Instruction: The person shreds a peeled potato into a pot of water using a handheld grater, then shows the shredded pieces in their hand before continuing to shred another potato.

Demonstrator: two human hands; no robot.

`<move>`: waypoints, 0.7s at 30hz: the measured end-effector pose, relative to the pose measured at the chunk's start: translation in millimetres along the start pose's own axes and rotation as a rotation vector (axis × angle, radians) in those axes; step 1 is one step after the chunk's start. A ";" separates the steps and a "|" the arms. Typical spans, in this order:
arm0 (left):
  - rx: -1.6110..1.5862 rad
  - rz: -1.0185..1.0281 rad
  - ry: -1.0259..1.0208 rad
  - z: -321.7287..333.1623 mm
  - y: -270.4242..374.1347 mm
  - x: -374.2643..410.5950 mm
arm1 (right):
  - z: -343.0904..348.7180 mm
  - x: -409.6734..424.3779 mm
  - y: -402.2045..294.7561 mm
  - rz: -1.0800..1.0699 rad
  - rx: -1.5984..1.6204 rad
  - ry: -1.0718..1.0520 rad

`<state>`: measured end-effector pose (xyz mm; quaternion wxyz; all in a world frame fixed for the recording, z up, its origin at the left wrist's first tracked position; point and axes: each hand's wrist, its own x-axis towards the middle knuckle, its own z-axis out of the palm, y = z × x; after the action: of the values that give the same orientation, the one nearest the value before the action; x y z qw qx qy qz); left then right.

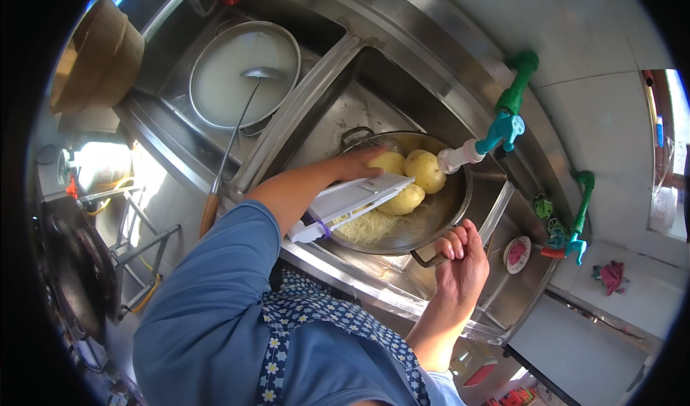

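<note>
A wide metal pan [468, 190] stands in the middle sink before me. Inside it, several peeled potatoes [426, 170] lie beside a heap of pale shreds [372, 225]. My left hand [360, 163] reaches over the rim and has its fingers and thumb around the end of one potato [389, 162]. A white plastic grater [356, 193] slants across the pan's near left side, under my left wrist. My right hand [462, 260] is curled at the pan's dark loop handle [426, 262], its fingers covering part of it.
In the left sink, a basin of cloudy liquid [226, 82] holds a long-handled ladle [237, 131]. A green and blue tap [501, 125] juts over the pan. Another tap [581, 217] and a small bowl [516, 255] are at the right sink. Round wooden vessels [99, 55] stand far left.
</note>
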<state>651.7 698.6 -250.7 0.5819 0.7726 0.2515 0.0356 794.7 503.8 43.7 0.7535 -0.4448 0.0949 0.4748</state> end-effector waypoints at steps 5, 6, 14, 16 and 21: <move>-0.040 -0.006 -0.030 12.6 14.2 1.3 | 5.9 -2.8 -12.0 -0.026 -0.015 -0.014; -0.060 -0.014 -0.027 15.0 13.7 2.7 | 6.6 -2.2 -13.1 -0.030 -0.018 -0.012; -0.099 -0.012 -0.019 15.5 16.9 5.4 | 16.2 3.1 -16.4 -0.019 0.018 -0.005; -0.112 -0.020 -0.022 15.9 16.7 4.7 | 17.8 4.2 -16.5 -0.015 0.026 -0.008; -0.114 -0.017 -0.014 16.1 13.6 4.9 | 24.8 3.6 -15.0 -0.012 0.049 -0.028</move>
<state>666.3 683.9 -244.5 0.6269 0.7363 0.2517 0.0392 801.6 522.6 64.9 0.7683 -0.4200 0.0933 0.4740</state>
